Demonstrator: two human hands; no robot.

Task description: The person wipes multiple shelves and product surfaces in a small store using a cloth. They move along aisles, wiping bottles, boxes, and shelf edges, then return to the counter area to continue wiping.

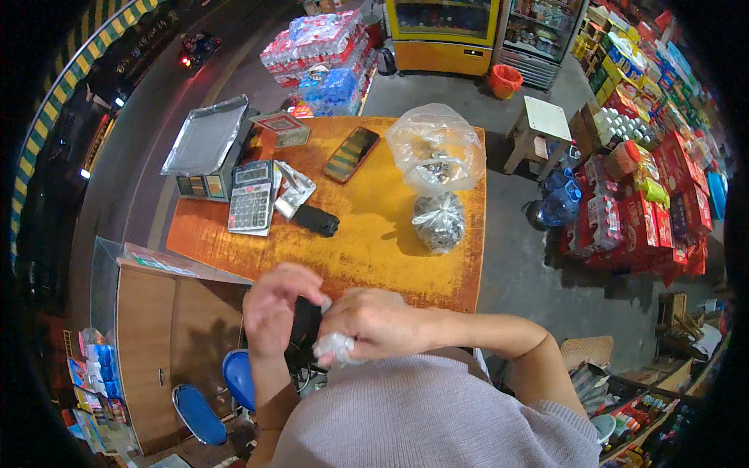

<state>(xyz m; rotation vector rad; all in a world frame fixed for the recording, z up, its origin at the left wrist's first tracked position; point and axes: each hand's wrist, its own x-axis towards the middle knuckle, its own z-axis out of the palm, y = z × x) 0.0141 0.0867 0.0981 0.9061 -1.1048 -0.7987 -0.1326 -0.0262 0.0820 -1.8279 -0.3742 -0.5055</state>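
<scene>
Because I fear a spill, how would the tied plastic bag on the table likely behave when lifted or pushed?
The tied plastic bag would probably keep its contents in, since its top looks gathered. Its wrinkled clear film suggests a flexible skin that may sag when lifted. Its rounded shape might let it rock if pushed.

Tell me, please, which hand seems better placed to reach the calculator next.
Probably the left hand: it is nearer the calculator, while the right hand is farther off and seems to hold crumpled clear plastic.
</scene>
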